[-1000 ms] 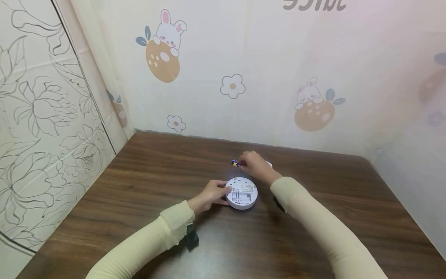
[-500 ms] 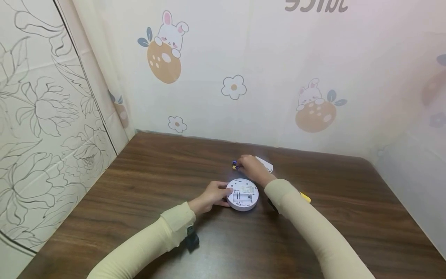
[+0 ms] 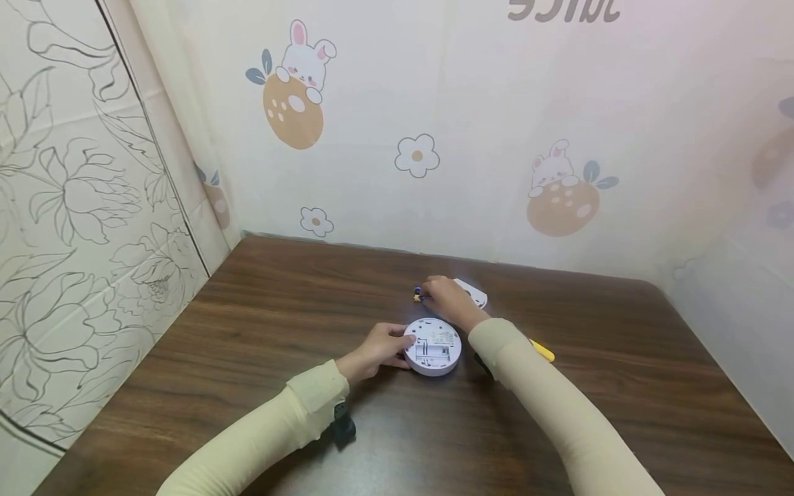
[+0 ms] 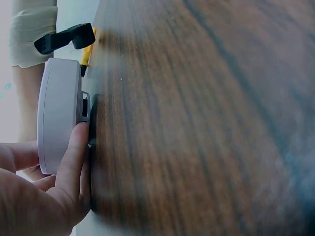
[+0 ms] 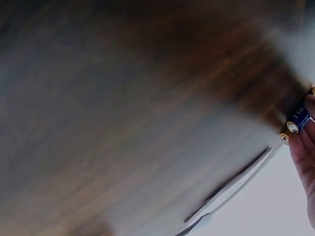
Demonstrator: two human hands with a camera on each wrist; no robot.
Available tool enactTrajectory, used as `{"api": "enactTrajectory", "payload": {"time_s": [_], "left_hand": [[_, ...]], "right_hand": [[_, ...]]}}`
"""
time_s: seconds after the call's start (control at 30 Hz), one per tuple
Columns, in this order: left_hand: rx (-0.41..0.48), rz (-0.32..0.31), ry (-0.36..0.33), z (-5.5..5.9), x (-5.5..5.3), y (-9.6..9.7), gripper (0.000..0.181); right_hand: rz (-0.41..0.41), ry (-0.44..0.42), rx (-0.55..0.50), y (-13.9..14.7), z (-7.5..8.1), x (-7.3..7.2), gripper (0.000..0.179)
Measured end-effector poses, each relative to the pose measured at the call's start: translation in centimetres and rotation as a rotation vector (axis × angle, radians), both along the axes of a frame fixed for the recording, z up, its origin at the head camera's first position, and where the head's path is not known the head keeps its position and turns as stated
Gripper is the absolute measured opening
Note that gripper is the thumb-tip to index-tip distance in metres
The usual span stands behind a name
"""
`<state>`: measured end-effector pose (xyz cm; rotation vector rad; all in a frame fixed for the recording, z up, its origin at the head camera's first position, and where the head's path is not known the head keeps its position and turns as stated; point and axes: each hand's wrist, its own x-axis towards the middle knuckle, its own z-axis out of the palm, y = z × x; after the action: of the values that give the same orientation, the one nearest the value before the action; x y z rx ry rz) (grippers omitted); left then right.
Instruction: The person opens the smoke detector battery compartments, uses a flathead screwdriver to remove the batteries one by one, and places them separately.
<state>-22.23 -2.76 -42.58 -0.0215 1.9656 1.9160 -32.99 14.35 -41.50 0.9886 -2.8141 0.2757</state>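
Observation:
My left hand (image 3: 380, 346) grips the left edge of a round white smoke alarm (image 3: 432, 334), the thumb on its upper face and the fingers lower on its side. The alarm lies with its back up, showing a rectangular battery compartment. The left wrist view shows its curved side wall (image 4: 61, 113) with a finger along the lower edge. Beyond the alarm, my right hand (image 3: 449, 300) pinches blue and yellow batteries (image 3: 418, 294) close over the table. Two battery ends (image 5: 290, 132) face the camera in the right wrist view; the fingers hide the rest.
A flat white plastic cover (image 3: 476, 295) lies just behind my right hand. A yellow-handled tool (image 3: 542, 350) is partly hidden by the right sleeve; its dark tip shows in the left wrist view. The brown wooden table (image 3: 279, 289) meets a printed curtain at the back.
My right hand has come slightly down and toward me with the batteries, exposing more of the white cover. The yellow tool has come into view beside the sleeve. My left hand keeps its grip.

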Motion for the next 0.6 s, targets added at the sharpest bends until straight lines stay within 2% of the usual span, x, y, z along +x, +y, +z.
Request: {"api": "enactTrajectory", "payload": {"time_s": [0.4,0.6], "left_hand": [[-0.017,0.003,-0.001,-0.17,-0.1,0.01,0.041],[-0.017,-0.002,-0.005,-0.04,-0.06,-0.14,0.042]], "right_hand": [[-0.009,-0.005,0.007,0.08,0.28,0.3,0.014],[-0.015,-0.014,-0.009,0.62,0.96,0.48,0.019]]}}
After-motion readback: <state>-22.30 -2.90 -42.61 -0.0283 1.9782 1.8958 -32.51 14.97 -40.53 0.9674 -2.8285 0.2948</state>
